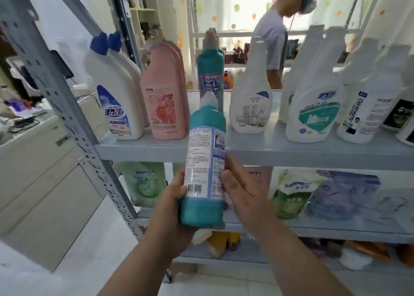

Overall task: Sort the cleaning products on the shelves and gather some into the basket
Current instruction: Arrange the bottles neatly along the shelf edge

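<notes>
"seaways" on green pouch (143, 181), "Oil enemy" on white bottle (360, 114), "99.99" on teal bottle (210, 76)

Teal bottle (205, 161): upright, back label showing, gripped low by left hand (173, 202); right hand (240, 189) against its side. Beyond hands: shelf (313, 152), matching teal bottle (210, 76), pink bottles (164, 94) left.

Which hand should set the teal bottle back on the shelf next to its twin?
Left, probably. The left hand wraps the held teal bottle low on its body, while the right hand only rests open-fingered against its side. The twin bottle stands just above.
</notes>
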`<state>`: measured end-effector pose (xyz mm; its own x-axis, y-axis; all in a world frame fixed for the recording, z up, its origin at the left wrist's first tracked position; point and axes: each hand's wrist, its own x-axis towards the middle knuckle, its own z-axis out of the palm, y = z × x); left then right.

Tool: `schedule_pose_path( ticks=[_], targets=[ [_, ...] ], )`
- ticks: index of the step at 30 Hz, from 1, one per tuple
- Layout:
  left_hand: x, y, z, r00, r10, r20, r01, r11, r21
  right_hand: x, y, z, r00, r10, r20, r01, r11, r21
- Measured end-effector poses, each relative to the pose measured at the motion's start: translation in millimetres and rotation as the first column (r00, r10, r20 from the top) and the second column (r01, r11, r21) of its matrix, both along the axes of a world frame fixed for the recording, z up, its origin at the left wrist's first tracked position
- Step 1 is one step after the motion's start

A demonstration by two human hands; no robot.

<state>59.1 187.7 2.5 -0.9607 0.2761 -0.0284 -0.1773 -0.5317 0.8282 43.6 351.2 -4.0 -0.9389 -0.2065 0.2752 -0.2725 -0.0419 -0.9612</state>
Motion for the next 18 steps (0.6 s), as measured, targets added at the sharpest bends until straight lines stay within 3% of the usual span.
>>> schedule_pose_path(
  ticks=[4, 8, 9, 11, 14, 16, 18],
  targets=[
    [28, -31, -29, 0.963, -0.197, 0.186, 0.162, 0.969, 0.189, 30, -43, -26, 0.996, -0.086, 0.036, 0.090, 0.988, -0.123],
    [47, -65, -48, 0.950, -0.272, 0.153, 0.246, 0.955, 0.166, 56, -73, -39, 0.982, -0.096, 0.162, 0.115, 0.987, -0.115],
    [52, -71, -51, 0.966, -0.223, 0.131, 0.212, 0.973, 0.093, 61, -79, -42, 0.977, -0.085, 0.194, 0.107, 0.988, -0.107],
    [66, -80, -60, 0.998, -0.061, 0.004, 0.060, 0.968, -0.243, 73, -92, -51, 0.966, -0.045, 0.253, 0.079, 0.989, -0.128],
    [99, -94, -73, 0.931, -0.187, -0.312, -0.048, 0.787, -0.615, 94, -110, -65, 0.915, -0.074, 0.396, 0.209, 0.927, -0.310],
    [111, -105, -78, 0.898, -0.263, -0.352, -0.068, 0.710, -0.701, 109, -114, -72, 0.880, -0.107, 0.462, 0.315, 0.860, -0.402],
    [110, -103, -74, 0.956, -0.146, -0.253, -0.032, 0.809, -0.588, 123, -113, -79, 0.881, -0.119, 0.458, 0.320, 0.863, -0.392]
  ],
)
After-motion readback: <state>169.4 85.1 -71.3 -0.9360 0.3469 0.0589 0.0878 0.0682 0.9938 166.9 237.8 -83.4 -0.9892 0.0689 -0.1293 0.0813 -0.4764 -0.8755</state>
